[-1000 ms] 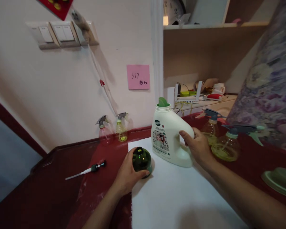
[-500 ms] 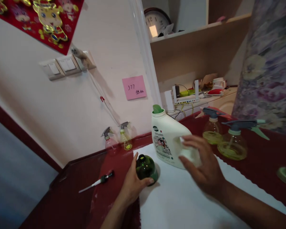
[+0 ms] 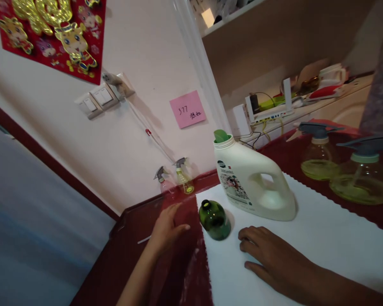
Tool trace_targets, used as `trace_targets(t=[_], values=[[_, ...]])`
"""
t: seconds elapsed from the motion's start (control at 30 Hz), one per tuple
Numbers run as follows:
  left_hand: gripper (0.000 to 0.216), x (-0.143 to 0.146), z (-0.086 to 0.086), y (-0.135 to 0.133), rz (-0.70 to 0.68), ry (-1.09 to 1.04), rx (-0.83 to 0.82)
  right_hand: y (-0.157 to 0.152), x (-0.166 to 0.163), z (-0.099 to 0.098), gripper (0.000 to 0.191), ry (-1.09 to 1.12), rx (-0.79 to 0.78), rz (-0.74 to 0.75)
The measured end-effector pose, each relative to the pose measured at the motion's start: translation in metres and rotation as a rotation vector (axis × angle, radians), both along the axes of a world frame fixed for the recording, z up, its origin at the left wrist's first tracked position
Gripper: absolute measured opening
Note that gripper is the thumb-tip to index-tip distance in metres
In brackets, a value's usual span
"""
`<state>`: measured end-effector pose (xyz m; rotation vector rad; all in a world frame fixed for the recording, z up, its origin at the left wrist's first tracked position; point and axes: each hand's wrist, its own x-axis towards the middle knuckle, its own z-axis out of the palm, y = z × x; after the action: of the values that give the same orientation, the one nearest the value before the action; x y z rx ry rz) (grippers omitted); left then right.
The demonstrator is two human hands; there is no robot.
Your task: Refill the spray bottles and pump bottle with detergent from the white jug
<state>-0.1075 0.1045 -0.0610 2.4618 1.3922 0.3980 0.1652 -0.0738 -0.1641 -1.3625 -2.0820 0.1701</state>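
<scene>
Both hands (image 3: 166, 231) (image 3: 270, 260) flank the green bottle (image 3: 216, 221), neither touching it.

Four spray bottles (image 3: 321, 163), one green bottle (image 3: 216, 223), one jug (image 3: 249, 180).

1 head-worn camera looks forward and down over the dark red table (image 3: 115, 263), its view slanted sideways; the left hand (image 3: 166, 231) and right hand (image 3: 271, 259) are near, the wall (image 3: 140, 51) and shelf (image 3: 232, 18) farther off.
</scene>
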Motion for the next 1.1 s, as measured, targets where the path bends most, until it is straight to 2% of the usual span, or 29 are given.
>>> trace_targets(t=[0.1,0.23,0.43,0.53,0.63,0.67,0.73,0.87,0.93,1.0,1.1], values=[[0.056,-0.028,-0.002,0.014,0.164,0.353,0.149,0.001,-0.001,0.001,0.016,-0.004,-0.05,0.005],[0.051,-0.052,-0.015,0.022,0.253,0.513,0.122,0.003,0.0,0.003,0.013,0.005,-0.087,-0.003],[0.043,-0.057,-0.025,0.025,0.218,0.557,0.071,0.003,0.001,0.006,0.01,-0.017,-0.107,-0.003],[0.038,-0.056,-0.019,0.025,0.213,0.534,0.078,0.003,0.001,0.008,0.008,-0.011,-0.115,-0.01],[0.039,-0.053,-0.002,0.025,0.186,0.489,0.107,0.002,0.001,0.009,0.008,-0.004,-0.115,-0.009],[0.04,-0.051,0.005,0.024,0.166,0.429,0.13,0.002,0.001,0.009,0.008,-0.004,-0.116,-0.009],[0.041,-0.041,0.02,0.018,0.137,0.178,0.18,0.002,0.001,0.008,0.008,-0.007,-0.115,-0.011],[0.05,-0.001,0.044,-0.006,0.149,-0.649,0.15,0.004,0.001,0.005,0.009,-0.005,-0.117,-0.01],[0.047,0.024,0.053,-0.02,0.118,-0.954,0.124,0.004,0.002,0.004,0.009,0.005,-0.118,-0.013],[0.046,0.045,0.06,-0.03,0.055,-1.082,0.078,0.003,0.002,0.004,0.009,0.009,-0.118,-0.013],[0.046,0.065,0.066,-0.034,-0.021,-1.118,0.037,0.003,0.002,0.006,0.008,0.003,-0.119,-0.011]])
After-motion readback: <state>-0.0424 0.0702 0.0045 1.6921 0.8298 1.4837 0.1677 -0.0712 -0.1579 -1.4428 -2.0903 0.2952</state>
